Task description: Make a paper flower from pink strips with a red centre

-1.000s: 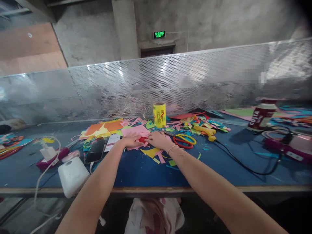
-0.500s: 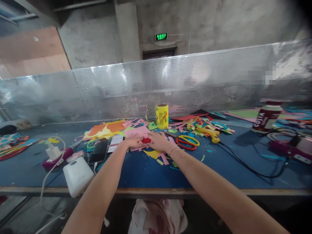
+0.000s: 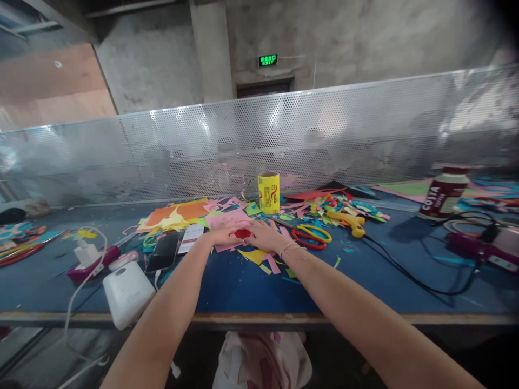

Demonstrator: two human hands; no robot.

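Note:
A small piece of red paper [image 3: 242, 233] lies between my two hands, over a sheet of pink paper [image 3: 227, 217]. My left hand [image 3: 224, 234] has its fingers and thumb at the red paper's left edge. From the right, my right hand [image 3: 263, 235] holds the other edge, its fingers bent in toward the left hand. The fingertips partly cover the red piece, so its full shape is hidden. Scissors with red and yellow handles [image 3: 311, 236] rest just right of my right hand. Behind the hands stands a yellow tape roll [image 3: 269, 193] on its end.
Paper scraps [image 3: 255, 256] are strewn around the hands. To the left are a phone [image 3: 162, 252], a white box-shaped device [image 3: 128, 294] and a purple power strip [image 3: 93, 263]. A yellow glue gun [image 3: 347, 221] with its cord and a Costa bottle [image 3: 445, 193] are on the right.
Both hands stay at the red paper with only slight finger movement. The view has shifted very slightly; nothing else has visibly moved.

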